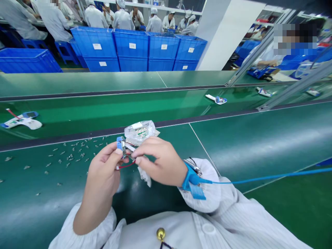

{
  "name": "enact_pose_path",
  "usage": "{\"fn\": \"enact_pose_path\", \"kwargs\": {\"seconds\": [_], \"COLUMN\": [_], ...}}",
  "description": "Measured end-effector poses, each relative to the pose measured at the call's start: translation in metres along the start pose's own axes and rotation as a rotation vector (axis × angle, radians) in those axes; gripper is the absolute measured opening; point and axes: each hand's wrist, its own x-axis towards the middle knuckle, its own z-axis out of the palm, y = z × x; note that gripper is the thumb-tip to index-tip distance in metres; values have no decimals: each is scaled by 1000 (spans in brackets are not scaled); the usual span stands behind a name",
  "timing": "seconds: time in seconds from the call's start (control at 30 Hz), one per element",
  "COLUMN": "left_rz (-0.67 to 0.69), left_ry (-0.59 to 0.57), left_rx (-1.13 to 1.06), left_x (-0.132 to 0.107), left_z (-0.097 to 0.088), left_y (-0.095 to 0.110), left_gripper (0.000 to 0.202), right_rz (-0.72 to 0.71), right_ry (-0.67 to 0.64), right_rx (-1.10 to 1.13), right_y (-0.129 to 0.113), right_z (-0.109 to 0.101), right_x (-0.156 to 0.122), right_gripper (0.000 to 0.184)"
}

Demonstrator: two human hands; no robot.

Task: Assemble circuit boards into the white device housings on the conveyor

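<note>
Between thumb and fingers, my left hand (107, 162) grips a small blue-framed circuit module (121, 146), held upright above the bench. My right hand (158, 159) is closed in a pinch at the thin wires (128, 164) beside the module, one of them red. A white plastic piece (144, 176) hangs below my right fingers; how it joins the module is hidden. Just behind my hands lies a clear plastic bag (140, 131) of small parts. Many tiny metal parts (75, 152) are scattered on the bench left of my left hand. A blue wrist strap (192, 181) circles my right wrist.
Beyond the bench (233, 131) runs a green conveyor belt (129, 107) carrying white housings, one at left (23, 121) and another at right (217, 99). Blue crates (95, 43) stand behind it. A co-worker (269, 55) sits at far right. A blue cord (259, 177) trails rightward.
</note>
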Motion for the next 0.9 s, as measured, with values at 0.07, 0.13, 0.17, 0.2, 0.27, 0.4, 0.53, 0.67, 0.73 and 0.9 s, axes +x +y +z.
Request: {"fn": "enact_pose_path", "kwargs": {"seconds": [0.07,0.13,0.17,0.2,0.27,0.4,0.53,0.67,0.73,0.9], "left_rz": [-26,-35,-34,-33,-32,-48,-62,-69,-72,-63], "left_ry": [-14,-8,-2,3,2,-15,-15,-28,-36,-36], "left_rx": [-13,-19,-22,-25,-30,-21,18,60,82,149], "left_x": [0,0,0,0,-1,-2,-3,-4,-5,-6], "left_z": [2,3,3,4,4,7,8,8,8,5], "left_y": [0,0,0,0,-1,-2,-1,0,-1,-4], "left_gripper": [22,23,25,26,29,34,35,37,37,35], "right_rz": [-149,-183,-177,-166,-140,-106,-106,-95,-78,-59], "right_ry": [-77,-155,-198,-238,-293,-419,-592,-661,-704,-790], "right_rx": [-134,-283,-347,-397,-464,-541,-566,-505,-434,-231], "right_y": [-5,-7,-8,-8,-10,-15,-15,-11,-8,-2], "right_z": [6,11,13,15,15,13,11,9,6,-1], "right_x": [-3,-3,-2,-2,0,4,9,15,17,18], "right_gripper": [21,24,25,26,27,24,22,24,26,24]}}
